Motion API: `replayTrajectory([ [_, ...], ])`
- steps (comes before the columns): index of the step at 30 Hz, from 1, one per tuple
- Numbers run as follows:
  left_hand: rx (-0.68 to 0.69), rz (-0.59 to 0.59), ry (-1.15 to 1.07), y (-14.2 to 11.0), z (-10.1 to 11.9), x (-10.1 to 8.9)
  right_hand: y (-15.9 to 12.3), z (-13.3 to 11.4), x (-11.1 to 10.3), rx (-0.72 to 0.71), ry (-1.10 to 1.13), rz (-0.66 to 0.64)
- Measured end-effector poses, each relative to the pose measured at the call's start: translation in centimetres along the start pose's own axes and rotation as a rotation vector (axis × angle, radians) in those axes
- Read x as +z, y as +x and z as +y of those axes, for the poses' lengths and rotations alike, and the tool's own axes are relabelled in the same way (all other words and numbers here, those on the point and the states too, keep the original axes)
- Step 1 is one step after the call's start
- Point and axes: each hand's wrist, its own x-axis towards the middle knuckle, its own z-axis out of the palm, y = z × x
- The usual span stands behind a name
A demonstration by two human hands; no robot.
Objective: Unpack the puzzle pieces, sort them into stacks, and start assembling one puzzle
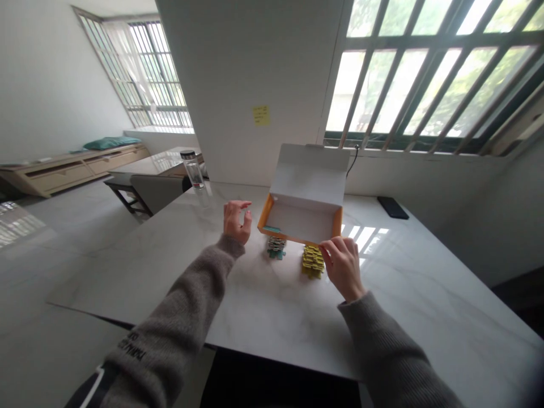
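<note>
Grip apart on left hand [234, 221], right hand [343, 267], beside one teal puzzle stack [276, 247], one yellow puzzle stack [313, 262].

Open cardboard box [300, 221]: white interior, orange-yellow rim, lid standing raised at the rear. One teal piece [271, 229] lying inside, near the front left corner. Two low stacks of jigsaw-shaped pieces on the white marble surface [272, 306], just in front of the box and slightly apart: teal-and-cream stack [276, 247] on the left, yellow stack [313, 262] on the right. Piece material not discernible.
</note>
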Motion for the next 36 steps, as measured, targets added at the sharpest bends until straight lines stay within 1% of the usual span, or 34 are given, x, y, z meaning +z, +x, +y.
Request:
replayTrajectory([
  [1,0.073,-0.063,-0.017,1.0,1.2,-0.5,-0.1,-0.3,0.1,-0.02,0.003,-0.015],
  [2,0.148,-0.182,-0.051,1.9,2.4,-0.8,-0.2,-0.5,0.1,-0.039,0.003,-0.027],
  [3,0.223,-0.376,-0.079,2.7,3.5,-1.0,-0.3,-0.8,0.2,-0.057,0.0,-0.035],
  [5,0.274,-0.745,-0.053,3.8,5.1,-0.9,-0.4,-1.2,0.2,-0.082,-0.008,-0.044],
  [6,0.262,-0.932,-0.017,4.1,5.6,-0.8,-0.4,-1.3,0.2,-0.091,-0.012,-0.048],
  [7,0.23,-1.094,0.02,4.2,5.9,-0.6,-0.4,-1.4,0.2,-0.098,-0.017,-0.053],
  [8,0.188,-1.226,0.05,4.2,6.0,-0.4,-0.4,-1.5,0.1,-0.103,-0.021,-0.057],
  [9,0.143,-1.31,0.074,4.1,6.0,-0.2,-0.4,-1.5,0.1,-0.108,-0.023,-0.058],
  [10,0.106,-1.348,0.094,3.9,6.0,-0.1,-0.4,-1.5,0.1,-0.111,-0.024,-0.057],
  [11,0.084,-1.355,0.118,3.7,5.9,0.0,-0.3,-1.5,0.1,-0.114,-0.022,-0.056],
  [14,0.059,-1.319,0.246,3.2,6.0,0.0,-0.3,-1.4,0.1,-0.116,-0.015,-0.059],
  [16,0.062,-1.335,0.337,3.2,6.3,-0.1,-0.3,-1.4,0.1,-0.119,-0.015,-0.07],
  [17,0.076,-1.335,0.372,3.3,6.5,-0.1,-0.2,-1.4,0.1,-0.121,-0.015,-0.074],
  [19,0.135,-1.294,0.418,3.5,6.6,-0.2,-0.2,-1.2,0.2,-0.121,-0.015,-0.076],
  [22,0.216,-1.214,0.404,3.8,6.1,-0.4,-0.2,-0.9,0.2,-0.117,-0.015,-0.064],
  [24,0.209,-1.23,0.354,3.9,5.4,-0.5,-0.2,-0.8,0.2,-0.122,-0.015,-0.057],
  [26,0.189,-1.276,0.317,3.9,4.8,-0.4,-0.2,-0.8,0.2,-0.127,-0.013,-0.061],
  [29,0.186,-1.336,0.318,3.8,4.2,-0.2,-0.2,-0.9,0.3,-0.129,-0.01,-0.074],
  [31,0.182,-1.337,0.336,3.7,4.2,0.0,-0.1,-0.9,0.4,-0.126,-0.006,-0.08],
  [33,0.185,-1.271,0.353,3.7,4.4,-0.1,-0.1,-0.8,0.5,-0.116,-0.004,-0.075],
  [34,0.199,-1.207,0.352,3.7,4.5,-0.2,-0.1,-0.7,0.4,-0.109,-0.004,-0.068],
  [36,0.253,-1.024,0.305,3.7,4.9,-0.6,0.0,-0.4,0.4,-0.086,-0.01,-0.056],
])
